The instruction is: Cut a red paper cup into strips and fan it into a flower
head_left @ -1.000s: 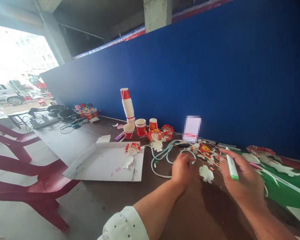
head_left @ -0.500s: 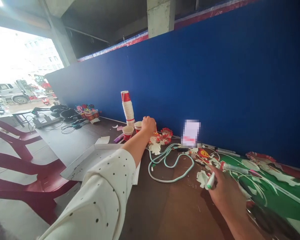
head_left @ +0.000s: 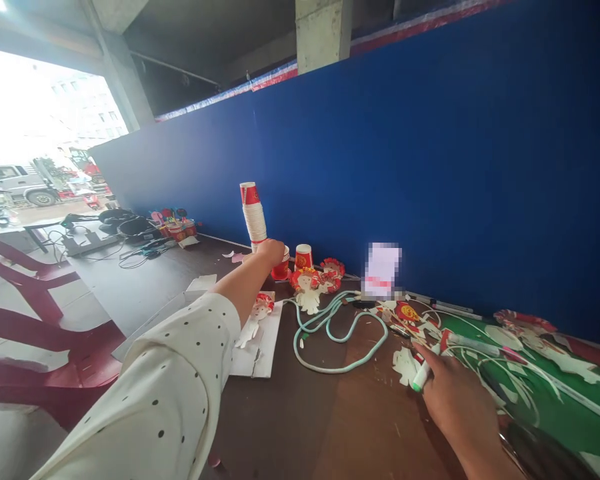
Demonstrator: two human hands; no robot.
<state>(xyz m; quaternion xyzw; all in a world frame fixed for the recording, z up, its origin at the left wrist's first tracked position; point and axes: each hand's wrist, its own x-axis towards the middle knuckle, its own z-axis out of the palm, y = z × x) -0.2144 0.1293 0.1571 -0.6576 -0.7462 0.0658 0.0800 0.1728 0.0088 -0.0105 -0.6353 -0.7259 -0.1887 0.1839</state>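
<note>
My left hand [head_left: 271, 253] reaches forward among paper cups, its fingers mostly hidden from view. Just right of it, partly covered, stands a red paper cup [head_left: 281, 267]; I cannot tell whether the hand grips a cup. An upside-down paper cup [head_left: 304, 256] stands farther right. Behind the hand rises a tall stack of paper cups [head_left: 255, 220]. My right hand [head_left: 457, 400] is closed around a white marker [head_left: 422, 377] with a green end, above the table at the right. Beside the marker lies a white paper cutout [head_left: 405, 366].
A pale blue cord [head_left: 340, 369] loops across the table. Paper figures with red frills [head_left: 309, 292] lie behind it. White board [head_left: 265, 360] sits under my left forearm. Paper scraps and pens cover a green mat [head_left: 555, 400] at right. A blue partition [head_left: 430, 147] runs behind; red chairs [head_left: 80, 353] stand left.
My left hand has moved left, away from the upside-down cup, which now stands in plain view, to the cups beside the stack. My right hand still holds the marker, almost in the same place.
</note>
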